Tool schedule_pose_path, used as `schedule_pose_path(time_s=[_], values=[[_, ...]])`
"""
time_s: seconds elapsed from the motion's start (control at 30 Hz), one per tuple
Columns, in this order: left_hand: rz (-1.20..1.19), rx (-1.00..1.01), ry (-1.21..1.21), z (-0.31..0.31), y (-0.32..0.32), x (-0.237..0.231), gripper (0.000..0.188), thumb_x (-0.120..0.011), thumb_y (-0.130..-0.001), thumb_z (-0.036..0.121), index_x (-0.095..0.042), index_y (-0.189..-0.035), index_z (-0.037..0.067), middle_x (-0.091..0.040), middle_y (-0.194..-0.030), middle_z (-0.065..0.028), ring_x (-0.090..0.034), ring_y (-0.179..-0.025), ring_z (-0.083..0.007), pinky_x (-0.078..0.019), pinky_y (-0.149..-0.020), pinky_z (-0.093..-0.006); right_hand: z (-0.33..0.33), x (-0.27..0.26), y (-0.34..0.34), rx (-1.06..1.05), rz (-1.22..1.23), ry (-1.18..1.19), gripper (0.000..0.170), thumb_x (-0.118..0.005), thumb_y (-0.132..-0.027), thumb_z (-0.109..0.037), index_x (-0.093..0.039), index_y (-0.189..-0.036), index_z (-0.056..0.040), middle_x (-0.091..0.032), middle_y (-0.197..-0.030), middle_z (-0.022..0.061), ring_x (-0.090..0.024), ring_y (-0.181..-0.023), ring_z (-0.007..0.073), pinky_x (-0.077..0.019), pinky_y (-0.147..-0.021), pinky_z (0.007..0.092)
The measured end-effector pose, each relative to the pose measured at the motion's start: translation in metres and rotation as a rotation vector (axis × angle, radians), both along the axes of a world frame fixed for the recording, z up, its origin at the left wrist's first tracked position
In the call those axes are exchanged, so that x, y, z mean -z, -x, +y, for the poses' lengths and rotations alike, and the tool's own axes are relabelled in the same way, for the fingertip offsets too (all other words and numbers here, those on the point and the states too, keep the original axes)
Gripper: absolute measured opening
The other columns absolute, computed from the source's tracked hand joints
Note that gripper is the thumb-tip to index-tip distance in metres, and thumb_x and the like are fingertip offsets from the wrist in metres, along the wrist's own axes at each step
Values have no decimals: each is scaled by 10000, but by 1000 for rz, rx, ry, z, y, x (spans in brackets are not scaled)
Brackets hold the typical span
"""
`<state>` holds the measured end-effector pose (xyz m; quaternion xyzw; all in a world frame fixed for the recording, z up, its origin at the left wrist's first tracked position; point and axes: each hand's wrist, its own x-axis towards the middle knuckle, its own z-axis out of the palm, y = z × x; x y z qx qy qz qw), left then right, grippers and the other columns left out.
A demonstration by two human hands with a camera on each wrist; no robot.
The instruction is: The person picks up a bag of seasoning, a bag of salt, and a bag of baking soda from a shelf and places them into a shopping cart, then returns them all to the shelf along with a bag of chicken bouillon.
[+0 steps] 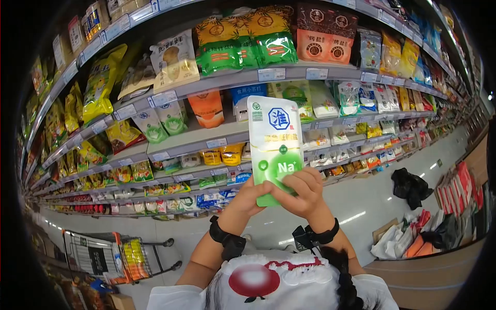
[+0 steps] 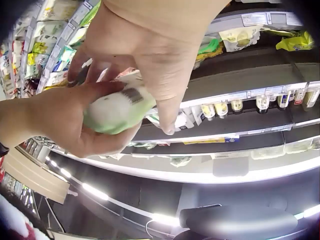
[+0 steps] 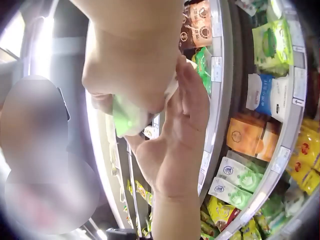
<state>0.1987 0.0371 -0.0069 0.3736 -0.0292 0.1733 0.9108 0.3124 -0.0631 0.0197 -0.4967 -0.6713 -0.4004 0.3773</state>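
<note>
In front of my chest is an upright white-and-green pack of low-sodium salt (image 1: 278,147), its printed front facing the head camera. My right hand (image 1: 304,192) grips its lower right part, thumb across the front. At the lower left edge, my left hand (image 1: 247,199) supports the pack. The left wrist view shows the left thumb standing straight, apart from the pack (image 2: 120,111), whose barcode side shows there. From the right wrist, the left hand (image 3: 175,150) appears with palm visible and fingers stretched alongside the pack; the right hand (image 3: 132,65) covers much of it.
Shelves curve ahead, filled with seasoning bags, among them an orange pouch (image 1: 206,108) and similar green-and-white packs (image 1: 173,118). A shopping cart (image 1: 111,256) stands at lower left. On the floor to the right lie a black bag (image 1: 411,187) and piled packages (image 1: 413,235).
</note>
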Motion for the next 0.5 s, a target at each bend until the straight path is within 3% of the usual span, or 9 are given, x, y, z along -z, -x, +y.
schedule_pose_path(time_s=[0.03,0.13,0.17,0.27,0.33,0.37,0.4,0.47,0.5], values=[[20,-26,77,-9,-2,-3,589,-609,-779,187,-307,-1260,33,-451,-1189,-115,-473,-1087,-234,-402,-919,-364,-5,3,-6,-17,28,70,236,-650,-609,-174,-625,-842,-199,-509,-896,-4,-476,-805,174,-397,-746,330],[66,-119,88,-25,-20,11,567,-596,-775,202,-337,-1245,21,-464,-1179,-152,-485,-1075,-262,-413,-905,-389,-26,-2,-22,-91,162,152,283,-680,-644,-246,-620,-909,-167,-503,-984,36,-463,-865,202,-387,-782,348],[-35,-20,229,-29,-27,15,478,-535,-822,143,-341,-1244,30,-456,-1190,-123,-472,-1094,-244,-409,-911,-368,-33,0,-30,-99,156,158,283,-680,-644,-246,-620,-909,-167,-503,-984,36,-463,-865,202,-387,-782,348],[-10,-34,445,-51,-40,20,450,-511,-834,137,-349,-1240,31,-473,-1180,-118,-469,-1103,-235,-411,-906,-362,-46,24,-51,-99,434,170,455,-701,-646,-320,-581,-1028,-104,-486,-1052,88,-449,-922,225,-373,-817,355],[37,-56,463,-61,-51,26,422,-504,-843,136,-369,-1228,31,-497,-1158,-107,-492,-1077,-219,-422,-889,-353,-46,46,-60,-343,1160,156,480,-645,-735,-285,-514,-1113,-19,-484,-1104,124,-466,-953,211,-372,-836,327],[102,-123,398,-65,-60,34,419,-496,-848,170,-376,-1224,28,-485,-1177,-112,-493,-1073,-233,-408,-900,-362,-51,46,-57,-525,1551,276,402,-539,-842,-249,-484,-1125,32,-498,-1117,117,-476,-977,167,-373,-835,276],[170,-187,331,-69,-67,39,421,-489,-854,205,-383,-1219,24,-474,-1197,-117,-494,-1069,-246,-395,-912,-372,-57,53,-60,-526,1552,282,402,-539,-842,-249,-484,-1125,32,-498,-1117,117,-476,-977,167,-373,-835,276],[209,-211,298,-73,-78,41,382,-478,-865,176,-399,-1207,26,-490,-1175,-114,-509,-1047,-230,-421,-880,-354,-63,74,-70,-534,1927,519,361,-454,-898,-233,-475,-1136,38,-525,-1093,102,-487,-966,126,-379,-824,246],[264,-254,228,-76,-83,42,360,-502,-854,160,-428,-1178,21,-517,-1130,-102,-529,-1007,-204,-438,-844,-328,-66,79,-75,-494,1866,530,366,-458,-896,-240,-477,-1141,31,-553,-1038,84,-493,-951,121,-372,-827,238]])
